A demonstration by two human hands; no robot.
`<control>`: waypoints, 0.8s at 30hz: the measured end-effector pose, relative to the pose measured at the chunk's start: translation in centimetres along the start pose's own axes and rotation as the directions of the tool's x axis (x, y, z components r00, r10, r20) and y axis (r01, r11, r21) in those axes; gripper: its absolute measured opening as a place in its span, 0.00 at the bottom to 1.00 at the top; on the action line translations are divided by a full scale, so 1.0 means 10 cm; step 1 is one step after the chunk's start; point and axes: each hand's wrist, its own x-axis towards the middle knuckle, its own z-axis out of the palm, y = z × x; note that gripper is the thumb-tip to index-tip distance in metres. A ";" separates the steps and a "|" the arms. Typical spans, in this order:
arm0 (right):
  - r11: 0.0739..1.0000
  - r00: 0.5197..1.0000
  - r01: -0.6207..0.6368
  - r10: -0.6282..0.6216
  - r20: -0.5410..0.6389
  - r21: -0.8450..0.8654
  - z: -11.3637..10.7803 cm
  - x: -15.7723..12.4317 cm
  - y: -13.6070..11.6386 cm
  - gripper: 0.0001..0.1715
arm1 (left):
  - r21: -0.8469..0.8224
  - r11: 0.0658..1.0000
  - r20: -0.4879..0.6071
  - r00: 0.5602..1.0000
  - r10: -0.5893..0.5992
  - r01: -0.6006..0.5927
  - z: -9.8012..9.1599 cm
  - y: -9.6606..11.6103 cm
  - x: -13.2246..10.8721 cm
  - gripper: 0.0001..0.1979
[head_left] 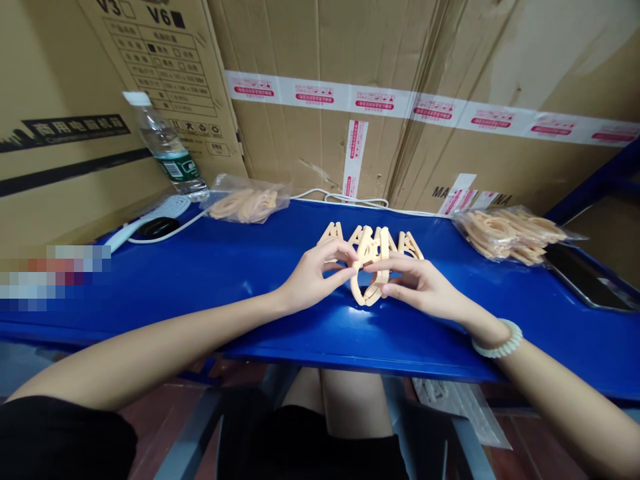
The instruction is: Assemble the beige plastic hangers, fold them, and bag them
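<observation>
Both hands meet over the middle of the blue table [210,273] on one peach-coloured plastic clip [367,270]. My left hand [315,277] pinches its upper left side with thumb and fingers. My right hand [420,283] grips it from the right, fingers curled around the lower loop. A pale bead bracelet [497,340] circles my right wrist. Just behind the hands, several finished clips [373,240] stand in a row on the table.
Two clear bags of peach plastic parts lie on the table, one at the back left [247,200], one at the right [510,233]. A water bottle [167,150], a white power strip [150,217] and a phone [590,277] also sit there. Cardboard boxes [400,80] wall the back.
</observation>
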 end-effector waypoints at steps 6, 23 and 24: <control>1.000 1.000 -0.017 0.017 -0.004 0.015 -0.01 -0.01 0.04 0.20 | 0.038 0.999 -0.036 0.999 -0.002 0.003 -0.01 -0.02 0.00 0.02; 0.986 0.984 -0.163 0.164 -0.075 0.015 -0.44 -0.06 -0.05 0.27 | 0.271 0.959 -0.012 0.996 0.092 -0.085 -0.01 0.05 -0.03 0.14; 0.980 0.971 -0.195 0.188 -0.148 -0.035 -0.55 -0.08 -0.03 0.27 | 0.275 0.957 -0.008 0.995 0.101 -0.094 -0.02 0.04 -0.03 0.14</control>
